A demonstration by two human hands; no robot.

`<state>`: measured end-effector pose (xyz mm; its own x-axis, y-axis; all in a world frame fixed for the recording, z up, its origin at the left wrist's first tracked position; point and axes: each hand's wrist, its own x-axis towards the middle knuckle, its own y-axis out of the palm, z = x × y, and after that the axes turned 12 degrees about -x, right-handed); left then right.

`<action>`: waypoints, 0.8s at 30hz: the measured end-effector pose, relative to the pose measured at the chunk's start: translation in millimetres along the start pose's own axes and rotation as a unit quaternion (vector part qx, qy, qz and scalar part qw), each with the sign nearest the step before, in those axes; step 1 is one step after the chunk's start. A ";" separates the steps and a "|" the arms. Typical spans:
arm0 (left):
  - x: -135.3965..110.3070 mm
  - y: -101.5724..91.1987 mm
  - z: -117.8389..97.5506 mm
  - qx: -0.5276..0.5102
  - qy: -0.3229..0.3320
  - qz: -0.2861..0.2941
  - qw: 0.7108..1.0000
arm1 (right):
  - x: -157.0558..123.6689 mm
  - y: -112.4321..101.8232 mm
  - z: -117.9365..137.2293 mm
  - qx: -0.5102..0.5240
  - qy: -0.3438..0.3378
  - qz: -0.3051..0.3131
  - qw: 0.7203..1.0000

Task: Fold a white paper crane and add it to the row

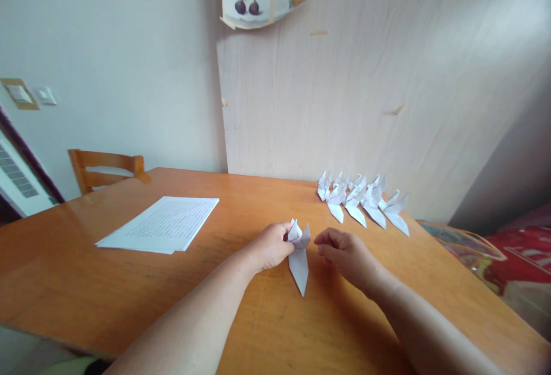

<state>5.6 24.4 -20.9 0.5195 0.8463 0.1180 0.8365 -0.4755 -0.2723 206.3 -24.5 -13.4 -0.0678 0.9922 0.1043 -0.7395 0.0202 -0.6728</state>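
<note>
A folded white paper crane [298, 263] stands near the middle of the table, one long pointed wing stretched toward me. My left hand [274, 246] pinches it from the left side, thumb and fingers closed on its upper folds. Just right of the crane, my right hand [344, 254] hovers with its fingers loosely curled and slightly apart. Nothing shows in it, and a small gap separates its fingertips from the paper.
Several finished paper cranes [355, 205] stand in rows at the table's back right. A stack of printed sheets [159, 225] lies to the left on the wooden table [206, 300]. Behind is a wooden chair [107, 162]; red material [516, 260] sits beyond the right edge.
</note>
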 end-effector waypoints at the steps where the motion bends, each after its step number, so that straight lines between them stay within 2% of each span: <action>1: 0.0 -0.2 -0.5 -0.001 -0.001 -0.001 1.000 | 0.6 0.4 0.0 0.010 0.002 0.005 1.000; 12: 2.5 0.7 6.5 -0.008 0.001 -0.016 1.000 | -0.9 9.3 0.5 0.066 -0.016 0.026 0.997; 16: 1.6 0.7 4.1 -0.011 -0.008 -0.017 1.000 | -1.0 11.3 4.2 0.083 -0.019 0.011 0.996; 20: 1.1 0.8 1.9 -0.003 -0.009 -0.016 1.000 | -0.2 13.6 8.3 0.125 -0.023 0.026 0.991; 24: 1.1 1.6 2.6 -0.020 -0.005 -0.010 1.000 | 3.5 16.3 6.3 0.099 -0.060 0.025 0.993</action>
<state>7.0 25.2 -23.6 0.5017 0.8577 0.1124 0.8527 -0.4684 -0.2314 189.8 -21.5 -19.3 -0.1785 0.9695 0.1680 -0.8499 -0.0659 -0.5228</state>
